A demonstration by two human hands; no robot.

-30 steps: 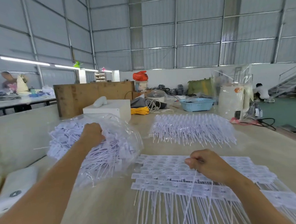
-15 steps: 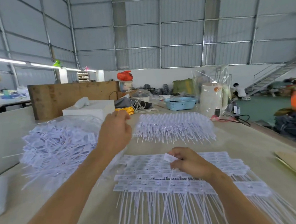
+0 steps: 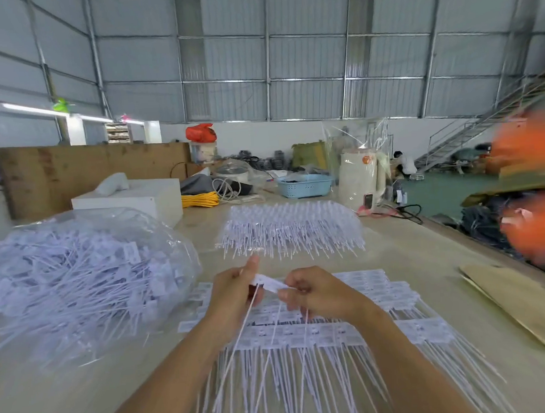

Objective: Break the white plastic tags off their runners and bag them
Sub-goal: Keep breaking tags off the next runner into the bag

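Both the left hand (image 3: 231,291) and right hand (image 3: 318,291) pinched one short strip of white tags (image 3: 269,282) above the near sheets of tags (image 3: 304,332); the bulging clear bag (image 3: 87,275) lay just left; bare table (image 3: 421,254) stretched right to its edge.

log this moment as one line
both hands pinch tag strip | over runner stack | bag left | no tag bagged

Soft, even daylight fills the hall, and long fluorescent tube lights (image 3: 32,109) glow at upper left. Shadows on the pale beige table (image 3: 421,261) are faint. The clear plastic bag (image 3: 171,244) carries small glints. Wide-angle distortion bends the corrugated grey metal wall (image 3: 303,60). Orange shapes (image 3: 535,190) at right are smeared by blur.
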